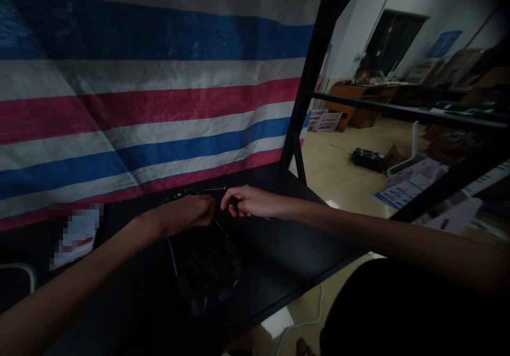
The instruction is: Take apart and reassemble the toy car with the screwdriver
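On the black tabletop (279, 239) lies a dark device (209, 276) with a small red light and thin pale edges along its sides; its kind is too dim to make out. Above its far end, my left hand (191, 211) is closed with the knuckles up, and whatever its fingers pinch is hidden. Just to the right, my right hand (247, 202) has its fingers curled round a small black object (234, 201). A thin rod with a yellow tip (224, 188) shows behind the hands, near the far edge of the device.
A striped plastic sheet (159, 101) hangs behind the table. To the left lies a blurred-out packet or booklet (77, 236). A black metal frame (305, 79) rises at the right. Beyond it, the floor holds another black device (366, 158) and cartons (414, 180).
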The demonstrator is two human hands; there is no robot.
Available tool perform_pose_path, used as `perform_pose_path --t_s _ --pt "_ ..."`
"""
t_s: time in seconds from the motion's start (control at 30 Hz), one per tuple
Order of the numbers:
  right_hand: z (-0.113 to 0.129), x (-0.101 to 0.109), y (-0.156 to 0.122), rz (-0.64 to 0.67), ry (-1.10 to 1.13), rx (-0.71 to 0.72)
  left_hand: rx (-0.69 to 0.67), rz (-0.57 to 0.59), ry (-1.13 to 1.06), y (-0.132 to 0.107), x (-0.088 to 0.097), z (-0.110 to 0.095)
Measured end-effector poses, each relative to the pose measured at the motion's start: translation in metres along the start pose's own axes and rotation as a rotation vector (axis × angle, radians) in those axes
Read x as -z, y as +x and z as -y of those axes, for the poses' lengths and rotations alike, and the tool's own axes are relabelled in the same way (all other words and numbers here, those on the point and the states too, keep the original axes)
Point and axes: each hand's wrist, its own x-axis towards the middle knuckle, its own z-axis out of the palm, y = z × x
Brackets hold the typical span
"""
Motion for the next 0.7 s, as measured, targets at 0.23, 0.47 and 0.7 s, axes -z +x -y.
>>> perform_pose_path --t_s 0.23,0.47,0.7 --pt "-0.001 0.009 -0.003 0.003 0.019 0.019 0.052 0.009 -0.035 0.004 0.012 0.004" --pt "-0.009 0.017 0.001 -0.055 0.029 0.033 -0.137 -0.08 -0.119 0.037 -0.011 0.001" --pt "-0.007 0.019 0.0 -0.082 0.016 0.03 0.033 -0.424 -0.018 0.0 -0.02 0.027"
